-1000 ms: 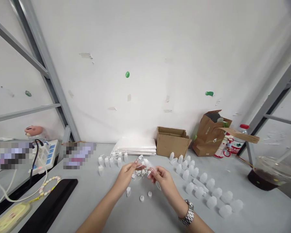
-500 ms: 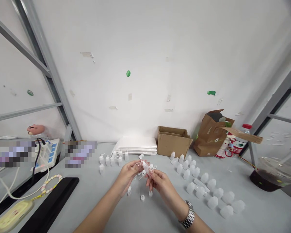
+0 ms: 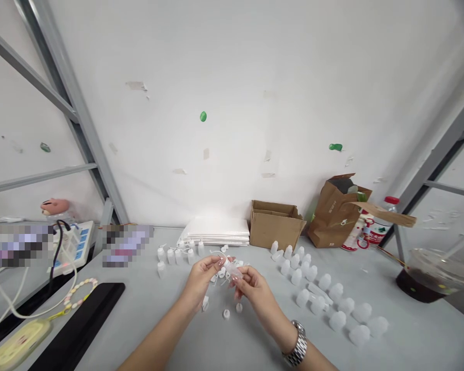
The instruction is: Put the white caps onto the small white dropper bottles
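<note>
A small translucent plastic squeeze bottle (image 3: 234, 271) is held tilted over the middle of the table, its top toward my left hand. My right hand (image 3: 257, 291) is closed around its body. With pinched fingers, my left hand (image 3: 201, 278) grips the white cap (image 3: 226, 262) at its neck; a thin white strap or spout arcs above the fingers. Behind and below the hands lies a pile of small white caps (image 3: 215, 278), partly hidden. Nearer me, separate white caps (image 3: 226, 314) sit on the table.
Several capped bottles (image 3: 178, 256) stand at left. Rows of uncapped translucent bottles (image 3: 325, 281) occupy the right side. Behind are white packets (image 3: 216, 232), a cardboard box (image 3: 274, 226) and a paper bag (image 3: 328, 216). A drink cup (image 3: 425, 278) stands far right; a black slab (image 3: 85, 324) lies left.
The bottle has tipped further toward horizontal, and a thin white strap or spout now shows above my left fingers. Both hands stay together in nearly the same place; the view shifts slightly.
</note>
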